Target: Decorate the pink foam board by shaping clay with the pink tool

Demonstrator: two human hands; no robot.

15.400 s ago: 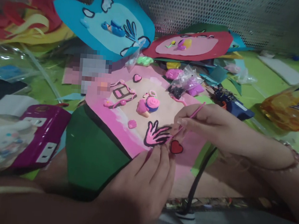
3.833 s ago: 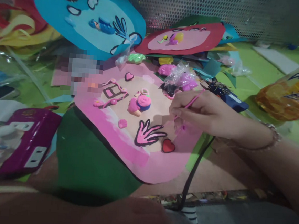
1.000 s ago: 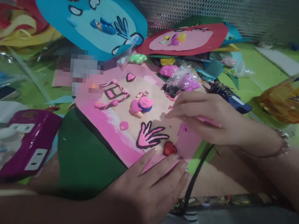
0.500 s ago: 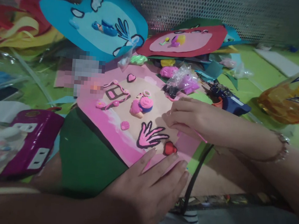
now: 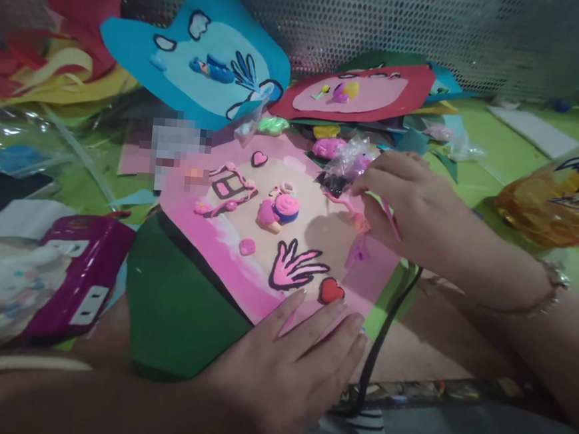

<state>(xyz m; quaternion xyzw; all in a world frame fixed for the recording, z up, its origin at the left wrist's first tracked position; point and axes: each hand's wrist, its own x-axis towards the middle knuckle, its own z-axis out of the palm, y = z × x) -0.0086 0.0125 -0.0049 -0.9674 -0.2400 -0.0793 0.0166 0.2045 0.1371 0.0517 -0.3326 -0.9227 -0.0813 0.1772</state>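
A pink sheet of craft paper (image 5: 202, 243) with a pale centre lies before me. On it are a pink-and-blue clay snail shape (image 5: 286, 207), a pink clay heart (image 5: 259, 158), a red heart (image 5: 332, 290) and a black-outlined pink hand-like shape (image 5: 293, 267). Fingers outstretched, my left hand (image 5: 292, 371) rests flat on the sheet's near edge, by the red heart. My right hand (image 5: 406, 193) is closed above the sheet's right side, with a thin pink strip (image 5: 389, 218) sticking out below its fingers. Its fingertips are partly hidden. Beneath it show a pink strand and an orange flower (image 5: 359, 222).
Behind stand a blue cutout (image 5: 202, 50) and a red cutout (image 5: 309, 98). Bagged clay (image 5: 344, 158) lies by my right hand. A purple case (image 5: 79, 274) and green paper (image 5: 177, 302) are left, a yellow snack bag (image 5: 557, 191) right. A black cord (image 5: 385, 338) crosses the edge.
My right hand has lifted and moved away from the sheet's middle, carrying the thin pink strip and uncovering the orange flower. My left hand stays put. The view has shifted slightly.
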